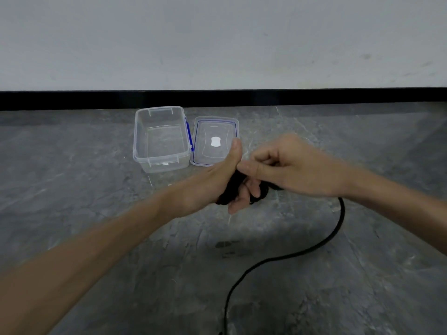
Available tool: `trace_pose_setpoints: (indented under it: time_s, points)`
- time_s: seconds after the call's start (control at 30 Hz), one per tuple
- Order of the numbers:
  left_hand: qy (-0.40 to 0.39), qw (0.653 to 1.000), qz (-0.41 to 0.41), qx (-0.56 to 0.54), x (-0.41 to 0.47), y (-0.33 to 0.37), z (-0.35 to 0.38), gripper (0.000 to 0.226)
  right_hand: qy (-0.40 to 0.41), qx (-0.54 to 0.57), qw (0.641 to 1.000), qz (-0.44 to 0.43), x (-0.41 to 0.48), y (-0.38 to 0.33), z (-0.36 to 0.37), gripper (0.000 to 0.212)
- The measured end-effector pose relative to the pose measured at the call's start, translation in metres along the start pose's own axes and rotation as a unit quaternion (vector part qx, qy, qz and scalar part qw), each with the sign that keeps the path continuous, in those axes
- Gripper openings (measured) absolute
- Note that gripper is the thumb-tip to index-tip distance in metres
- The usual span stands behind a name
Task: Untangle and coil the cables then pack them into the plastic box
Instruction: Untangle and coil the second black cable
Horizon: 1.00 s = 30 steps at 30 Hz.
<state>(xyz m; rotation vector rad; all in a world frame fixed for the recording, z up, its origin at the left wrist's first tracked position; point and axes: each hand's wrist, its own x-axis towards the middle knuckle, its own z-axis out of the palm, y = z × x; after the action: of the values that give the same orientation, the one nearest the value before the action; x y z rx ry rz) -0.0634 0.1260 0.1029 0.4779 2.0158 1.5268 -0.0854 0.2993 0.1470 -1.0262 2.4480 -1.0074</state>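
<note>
A black cable (285, 256) runs from my hands down across the grey floor to the bottom edge of the view. Several turns of it are wound around my left hand (217, 182), whose thumb points up and whose fingers curl over the black coil (231, 187). My right hand (290, 165) is closed, pinching the cable right beside the left thumb. The clear plastic box (139, 143) stands open and holds nothing, on the floor beyond my hands to the left. Its lid (232, 124) with blue trim lies flat to the right of the box, partly hidden by my left thumb.
A grey stone-patterned floor (72, 177) spreads all around. A black skirting strip (314, 97) and a pale wall (217, 39) close off the far side just behind the box.
</note>
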Motion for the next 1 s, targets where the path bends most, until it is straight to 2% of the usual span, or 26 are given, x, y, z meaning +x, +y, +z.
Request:
trace_pose_setpoints:
  time_s: [0.13, 0.23, 0.33, 0.37, 0.43, 0.5, 0.53, 0.67, 0.77, 0.9, 1.0]
  points:
    - [-0.073, 0.985, -0.028, -0.153, 0.001, 0.008, 0.004, 0.079, 0.034, 0.034, 0.998, -0.039, 0.006, 0.001, -0.01, 0.054]
    - [-0.118, 0.961, -0.037, -0.249, -0.002, 0.014, 0.006, 0.073, 0.049, 0.095, 0.993, -0.045, 0.011, 0.005, -0.012, 0.049]
    - [-0.164, 0.93, -0.008, -0.329, -0.006, 0.02, 0.004, 0.056, 0.056, 0.178, 0.982, -0.038, 0.015, 0.009, -0.007, 0.041]
    - [-0.186, 0.911, 0.01, -0.368, -0.005, 0.022, 0.002, 0.051, 0.068, 0.196, 0.978, -0.031, 0.015, 0.01, -0.003, 0.046]
    - [-0.235, 0.848, 0.051, -0.472, -0.004, 0.027, -0.005, 0.046, 0.097, 0.206, 0.974, -0.004, 0.015, 0.014, 0.008, 0.058]
    - [-0.221, 0.794, 0.082, -0.561, -0.003, 0.033, -0.013, 0.047, 0.102, 0.214, 0.971, 0.031, 0.011, 0.024, 0.022, 0.059]
    - [-0.184, 0.791, 0.102, -0.575, -0.002, 0.036, -0.015, 0.048, 0.095, 0.208, 0.973, 0.043, 0.008, 0.029, 0.029, 0.056]
    - [0.056, 0.859, 0.139, -0.489, 0.001, 0.046, -0.015, 0.055, 0.05, 0.176, 0.982, 0.052, -0.008, 0.033, 0.062, 0.046]
    - [0.189, 0.912, 0.14, -0.337, 0.008, 0.039, -0.008, 0.051, 0.052, 0.156, 0.986, 0.04, -0.014, 0.021, 0.073, 0.043]
    - [0.252, 0.957, 0.124, -0.074, 0.015, 0.02, -0.003, 0.049, 0.041, 0.131, 0.989, 0.048, -0.011, 0.008, 0.065, 0.039]
    - [0.249, 0.965, 0.072, 0.025, 0.016, 0.009, -0.006, 0.051, 0.037, 0.086, 0.994, 0.049, -0.012, 0.001, 0.053, 0.034]
